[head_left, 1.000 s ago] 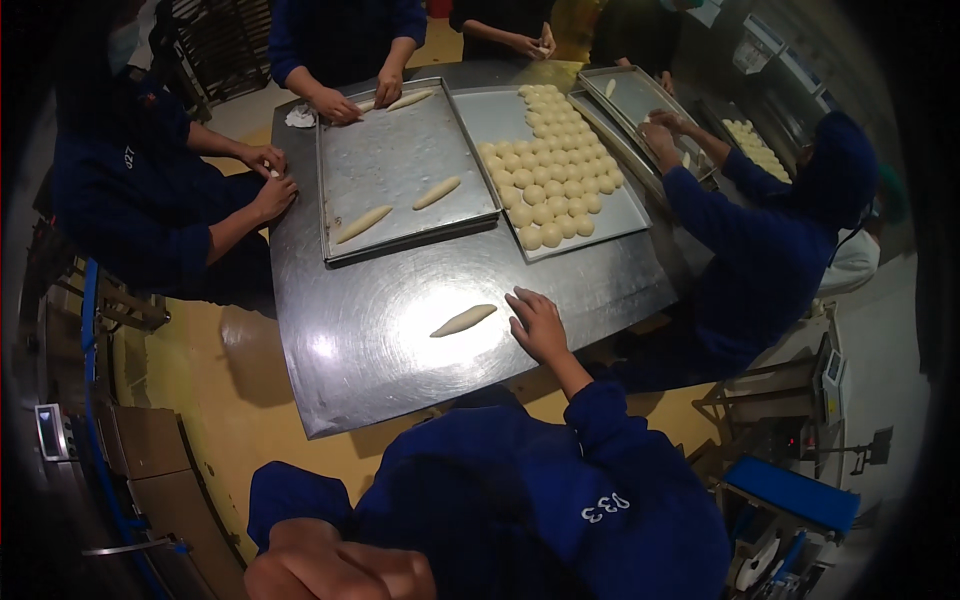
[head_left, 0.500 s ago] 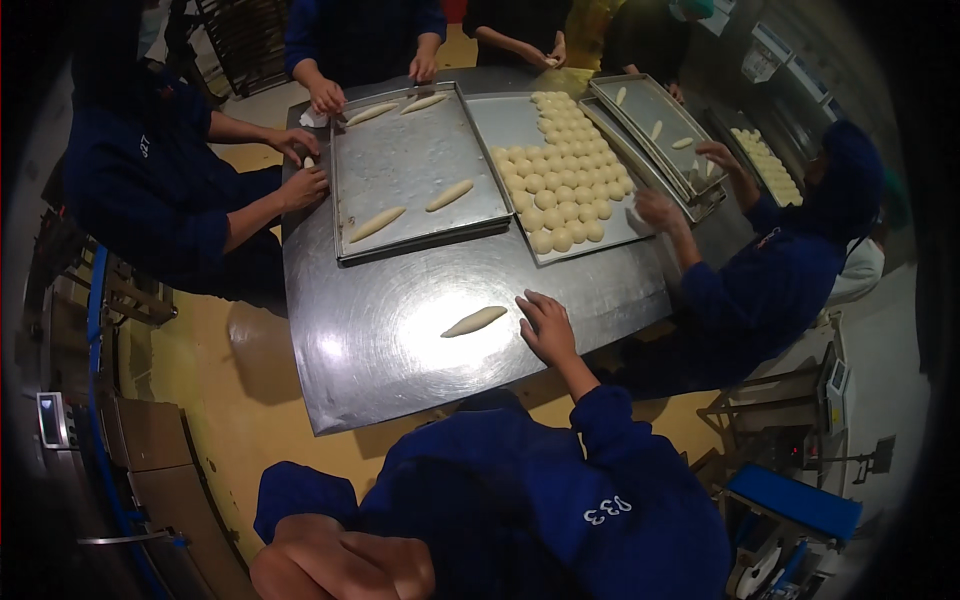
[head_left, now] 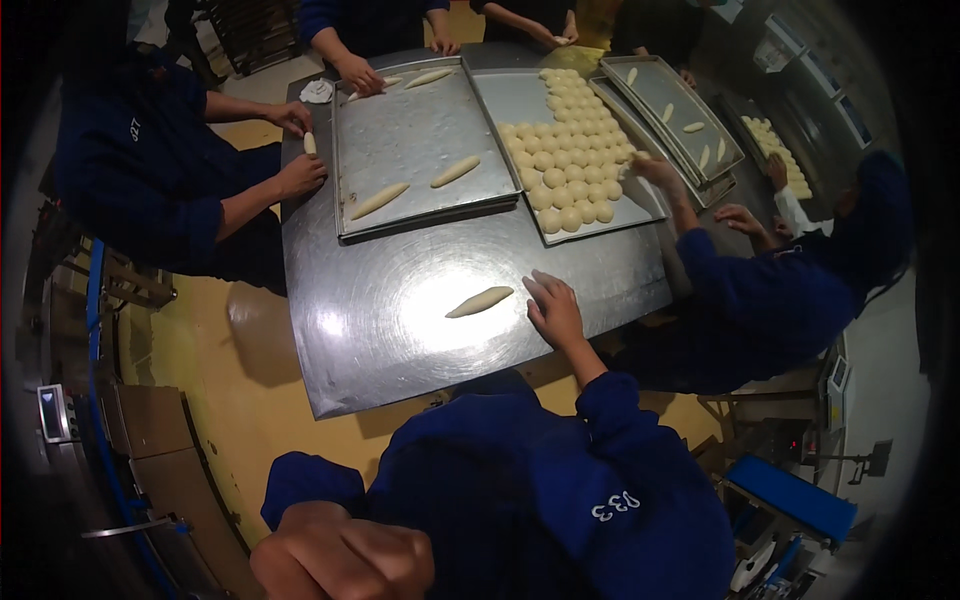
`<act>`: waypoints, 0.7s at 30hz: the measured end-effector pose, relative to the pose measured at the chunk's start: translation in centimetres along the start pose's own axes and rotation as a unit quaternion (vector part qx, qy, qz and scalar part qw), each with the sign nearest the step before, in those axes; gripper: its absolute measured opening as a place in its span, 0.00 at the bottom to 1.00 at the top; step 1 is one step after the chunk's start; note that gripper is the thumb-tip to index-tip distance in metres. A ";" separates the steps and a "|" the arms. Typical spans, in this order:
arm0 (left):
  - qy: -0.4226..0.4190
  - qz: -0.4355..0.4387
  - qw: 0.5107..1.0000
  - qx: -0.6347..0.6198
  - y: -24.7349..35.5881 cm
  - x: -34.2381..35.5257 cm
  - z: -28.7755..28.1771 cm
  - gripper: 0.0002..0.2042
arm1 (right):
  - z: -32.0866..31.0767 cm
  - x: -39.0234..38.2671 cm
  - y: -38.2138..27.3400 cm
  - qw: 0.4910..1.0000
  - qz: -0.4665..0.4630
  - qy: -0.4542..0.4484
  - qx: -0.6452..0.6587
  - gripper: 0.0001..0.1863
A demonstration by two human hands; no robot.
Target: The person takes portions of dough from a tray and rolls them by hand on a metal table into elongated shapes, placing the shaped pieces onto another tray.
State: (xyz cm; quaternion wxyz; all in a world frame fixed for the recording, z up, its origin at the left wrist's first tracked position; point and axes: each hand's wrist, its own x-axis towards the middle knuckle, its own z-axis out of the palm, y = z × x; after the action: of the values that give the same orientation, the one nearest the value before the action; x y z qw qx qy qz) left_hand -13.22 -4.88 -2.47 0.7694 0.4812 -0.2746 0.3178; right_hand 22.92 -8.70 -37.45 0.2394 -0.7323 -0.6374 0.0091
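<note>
While the right hand (head_left: 557,314) hovers or rests over the bare part of the counter (head_left: 370,345), where contact cannot be told, its fingers are spread apart and hold nothing. Just to their left, separated by a small gap, a spindle-shaped dough piece (head_left: 480,302) lies alone on the shiny metal, its tapered right end angled slightly upward. The left hand (head_left: 340,555) is curled close to the camera, low and well apart from the counter; its fingertips are hidden, so whether it grips anything cannot be told.

Beyond the dough, a shallow metal tray (head_left: 410,135) carries slender shaped pieces near its two ends, and a co-worker's hand (head_left: 358,75) reaches over its far left corner. Beside it on the right, round dough balls (head_left: 563,196) sit in close rows on a pale tray (head_left: 637,207), with another co-worker's hand (head_left: 656,171) near their right edge. At the counter's left side, a person (head_left: 150,180) in blue has both hands at a small dough roll (head_left: 310,144).
</note>
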 end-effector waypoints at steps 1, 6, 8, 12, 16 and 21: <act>-0.020 0.006 1.000 -0.002 -0.1 -0.2 -0.4 0.05 | 0.1 0.1 0.0 1.000 -0.004 0.001 0.000 0.25; 0.265 0.094 0.920 0.272 -5.5 -3.8 -5.5 0.10 | -0.6 0.5 0.6 0.994 0.070 -0.011 0.085 0.29; 0.385 -0.099 0.782 0.480 -9.5 -6.4 -11.8 0.23 | -1.4 1.6 -0.2 0.971 0.126 -0.020 0.203 0.32; 0.288 -0.337 0.646 0.621 -20.4 -15.2 -21.2 0.32 | -0.5 4.7 -1.3 0.969 -0.032 -0.084 0.232 0.36; 0.164 -0.385 0.600 0.682 -25.7 -15.6 -22.4 0.34 | -1.1 7.2 -2.5 0.947 -0.060 -0.241 0.201 0.36; 0.132 -0.491 0.649 0.566 -25.6 -12.3 -24.8 0.24 | -0.7 10.1 -1.5 0.904 -0.057 -0.328 0.268 0.40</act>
State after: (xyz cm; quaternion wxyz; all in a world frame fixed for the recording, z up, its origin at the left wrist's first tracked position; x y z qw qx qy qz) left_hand 0.95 6.50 -35.50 0.4190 0.8408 0.3394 0.0476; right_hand 23.65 0.67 -33.32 0.2040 -0.5584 -0.6941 0.4059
